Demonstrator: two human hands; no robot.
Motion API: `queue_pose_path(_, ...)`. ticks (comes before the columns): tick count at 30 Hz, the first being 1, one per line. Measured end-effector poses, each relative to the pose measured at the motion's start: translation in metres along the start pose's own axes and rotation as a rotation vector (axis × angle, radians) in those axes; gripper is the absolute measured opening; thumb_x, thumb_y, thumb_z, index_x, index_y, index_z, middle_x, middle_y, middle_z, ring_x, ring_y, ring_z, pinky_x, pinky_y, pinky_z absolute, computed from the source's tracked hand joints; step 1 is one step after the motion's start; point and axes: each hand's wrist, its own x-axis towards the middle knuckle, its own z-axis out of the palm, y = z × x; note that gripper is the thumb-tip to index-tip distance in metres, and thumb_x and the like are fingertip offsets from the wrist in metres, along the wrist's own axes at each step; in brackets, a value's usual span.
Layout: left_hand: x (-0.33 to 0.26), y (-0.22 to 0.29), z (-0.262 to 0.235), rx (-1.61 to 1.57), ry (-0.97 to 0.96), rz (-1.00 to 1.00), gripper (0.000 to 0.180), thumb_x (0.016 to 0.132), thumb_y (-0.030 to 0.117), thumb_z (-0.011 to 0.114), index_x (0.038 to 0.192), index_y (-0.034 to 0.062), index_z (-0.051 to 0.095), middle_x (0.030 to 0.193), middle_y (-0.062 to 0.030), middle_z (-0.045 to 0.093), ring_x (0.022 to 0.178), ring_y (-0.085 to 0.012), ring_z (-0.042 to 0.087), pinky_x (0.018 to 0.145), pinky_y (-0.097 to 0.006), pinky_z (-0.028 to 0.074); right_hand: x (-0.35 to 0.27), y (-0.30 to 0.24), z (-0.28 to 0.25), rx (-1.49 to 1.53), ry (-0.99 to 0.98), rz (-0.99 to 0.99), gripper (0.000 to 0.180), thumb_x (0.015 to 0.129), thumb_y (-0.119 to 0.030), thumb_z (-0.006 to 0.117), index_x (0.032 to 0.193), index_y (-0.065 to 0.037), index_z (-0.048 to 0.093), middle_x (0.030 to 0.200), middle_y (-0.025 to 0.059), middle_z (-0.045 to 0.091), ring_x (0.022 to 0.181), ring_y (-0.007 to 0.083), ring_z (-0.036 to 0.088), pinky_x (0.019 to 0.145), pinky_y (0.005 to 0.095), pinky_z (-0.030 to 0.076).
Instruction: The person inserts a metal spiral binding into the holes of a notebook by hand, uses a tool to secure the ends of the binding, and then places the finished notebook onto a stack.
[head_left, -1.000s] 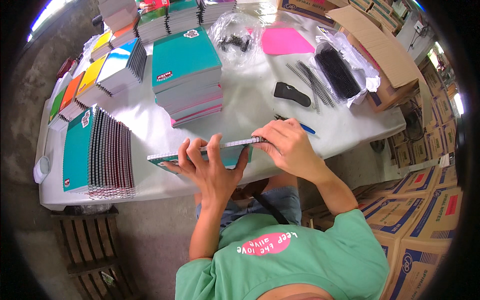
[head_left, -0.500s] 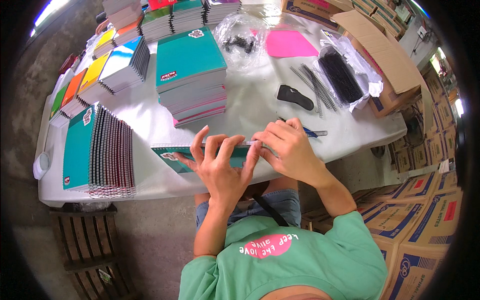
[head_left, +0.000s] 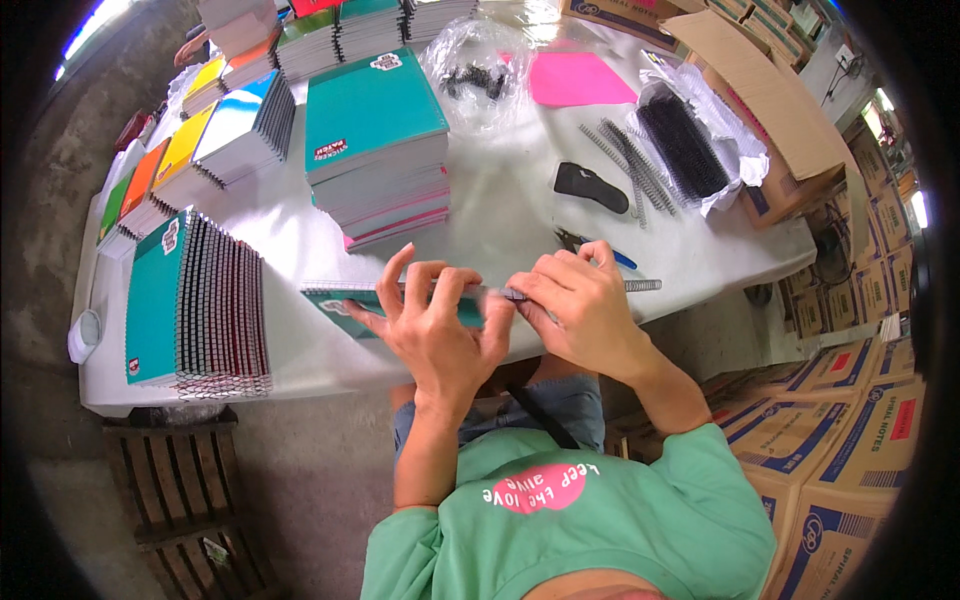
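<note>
A teal notebook stands at the front edge of the table, its punched edge up. My left hand grips it from above, thumb and some fingers against it, index finger raised. My right hand pinches a thin spiral coil at the notebook's edge, close to my left thumb. A stretch of coil also shows on the far side of my right hand. Just beyond that hand lie blue-handled pliers, partly covered by my fingers. A black pouch-like object and several loose coils lie farther off.
Stacked teal notebooks stand ahead; coil-bound ones sit at left. A clear plastic bag, a pink sheet and an open carton are at the back. Boxes line the right, beside the table; a wooden pallet-like rack is lower left.
My right hand has shifted slightly and its fingers have moved on the coil, uncovering more of the pliers. My left hand stays on the notebook. The view has tilted a little.
</note>
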Motion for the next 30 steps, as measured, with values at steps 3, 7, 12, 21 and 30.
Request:
queue_pose_path(3, -0.002, -0.024, -0.009, 0.05, -0.027, 0.028, 0.035, 0.065, 0.045, 0.074, 0.084, 0.0166, 0.066, 0.086, 0.0015, 0.056, 0.113, -0.0236, 0.047, 0.103, -0.065, 0.0, -0.002, 0.015, -0.007, 0.162, -0.145, 0.11, 0.017, 0.076, -0.018, 0.069, 0.09, -0.01, 0.065, 0.079, 0.0006, 0.057, 0.077, 0.0163, 0.055, 0.069, 0.0333, 0.034)
queue_pose_path(7, -0.014, -0.029, -0.009, 0.127, 0.025, 0.157, 0.061, 0.051, 0.058, 0.077, 0.095, 0.018, 0.065, 0.081, -0.0014, 0.047, 0.098, -0.0239, 0.046, 0.094, -0.051, 0.021, 0.006, 0.078, -0.015, 1.031, -0.443, 0.363, 0.035, 0.082, -0.026, 0.065, 0.113, -0.011, 0.06, 0.101, 0.0068, 0.06, 0.091, 0.0224, 0.057, 0.083, 0.0319, 0.041)
queue_pose_path(12, -0.003, -0.047, -0.019, 0.009, -0.013, 0.309, 0.056, 0.041, 0.051, 0.079, 0.08, 0.0155, 0.063, 0.073, -0.0005, 0.041, 0.083, -0.0233, 0.041, 0.083, -0.042, 0.03, -0.009, 0.175, 0.022, -0.002, -0.323, 0.41, 0.041, 0.081, -0.014, 0.059, 0.122, -0.014, 0.053, 0.109, 0.0082, 0.059, 0.101, 0.0275, 0.057, 0.094, 0.0374, 0.04)
queue_pose_path(21, -0.007, -0.052, -0.03, -0.042, -0.107, 0.154, 0.056, 0.043, 0.046, 0.085, 0.079, 0.0129, 0.059, 0.11, -0.0131, 0.041, 0.122, -0.041, 0.028, 0.099, -0.058, 0.022, -0.004, 0.181, 0.046, 0.203, -0.178, 0.727, 0.031, 0.076, -0.003, 0.058, 0.106, -0.009, 0.067, 0.106, 0.016, 0.065, 0.097, 0.0279, 0.062, 0.089, 0.0404, 0.045)
queue_pose_path(30, -0.018, -0.034, -0.02, -0.02, 0.003, 0.048, 0.061, 0.046, 0.048, 0.087, 0.07, 0.0071, 0.049, 0.129, -0.0189, 0.036, 0.134, -0.0446, 0.012, 0.102, -0.06, 0.02, 0.002, 0.062, 0.036, 1.042, -0.352, 0.161, 0.024, 0.081, 0.011, 0.051, 0.09, 0.0, 0.071, 0.102, 0.0195, 0.066, 0.098, 0.0368, 0.062, 0.09, 0.0459, 0.048)
